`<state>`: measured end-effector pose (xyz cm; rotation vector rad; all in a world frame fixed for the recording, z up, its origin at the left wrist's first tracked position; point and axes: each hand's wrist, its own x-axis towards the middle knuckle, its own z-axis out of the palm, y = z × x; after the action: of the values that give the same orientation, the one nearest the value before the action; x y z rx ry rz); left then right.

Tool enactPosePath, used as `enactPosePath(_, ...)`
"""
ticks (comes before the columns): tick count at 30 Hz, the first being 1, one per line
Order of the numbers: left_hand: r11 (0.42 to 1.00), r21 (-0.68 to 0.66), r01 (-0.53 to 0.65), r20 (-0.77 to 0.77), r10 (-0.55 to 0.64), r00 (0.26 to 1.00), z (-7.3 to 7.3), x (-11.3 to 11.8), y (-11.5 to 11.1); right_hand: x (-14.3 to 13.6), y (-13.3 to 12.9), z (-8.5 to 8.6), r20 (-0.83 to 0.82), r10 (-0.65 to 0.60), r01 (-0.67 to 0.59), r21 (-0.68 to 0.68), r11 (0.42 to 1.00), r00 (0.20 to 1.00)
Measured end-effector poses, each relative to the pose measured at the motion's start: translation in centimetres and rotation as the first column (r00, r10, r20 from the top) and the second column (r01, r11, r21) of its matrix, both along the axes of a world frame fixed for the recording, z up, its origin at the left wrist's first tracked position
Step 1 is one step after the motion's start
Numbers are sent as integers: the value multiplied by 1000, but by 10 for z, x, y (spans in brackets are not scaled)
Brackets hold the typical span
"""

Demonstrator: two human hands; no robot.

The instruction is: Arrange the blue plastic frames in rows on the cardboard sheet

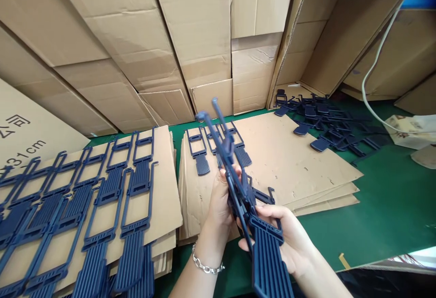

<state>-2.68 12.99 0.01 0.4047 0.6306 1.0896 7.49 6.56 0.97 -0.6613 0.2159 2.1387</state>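
Your right hand (286,239) grips the stack's (252,207) ribbed end, low centre; left hand (223,198) closes on its middle | risk: thin frames may slide apart if you loosen, or snag rows (85,207) on cardboard (163,189) at left.

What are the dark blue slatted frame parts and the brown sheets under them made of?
Dark blue slatted frame part, held in both hands: looks like moulded plastic, with uniform colour, a slight sheen, thin ribs and identical copies. Brown flat sheets: corrugated cardboard, matte, with creases and layered edges. Green table surface: probably felt or a mat; unclear.
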Motion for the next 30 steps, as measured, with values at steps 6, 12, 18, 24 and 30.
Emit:
enactPosePath(6,990,-45,135,69,-131,989,-2,-2,8,-7,-4,2,50,-70,76,-131,988,996)
enactPosePath(12,969,97,228,17,-231,973,-8,-9,8,-13,-5,-2,-20,-68,66,-79,995,998)
enactPosePath(18,964,112,240,105,-252,962,-11,-9,7,-16,-7,-1,30,-74,77,-147,986,997)
enactPosePath(24,981,63,185,237,-194,952,-10,-9,4,-20,-4,9,30,-156,159,-269,950,987)
enactPosePath(30,986,30,165,169,-167,971,4,-10,-4,-27,-9,11,71,-211,222,-255,941,975)
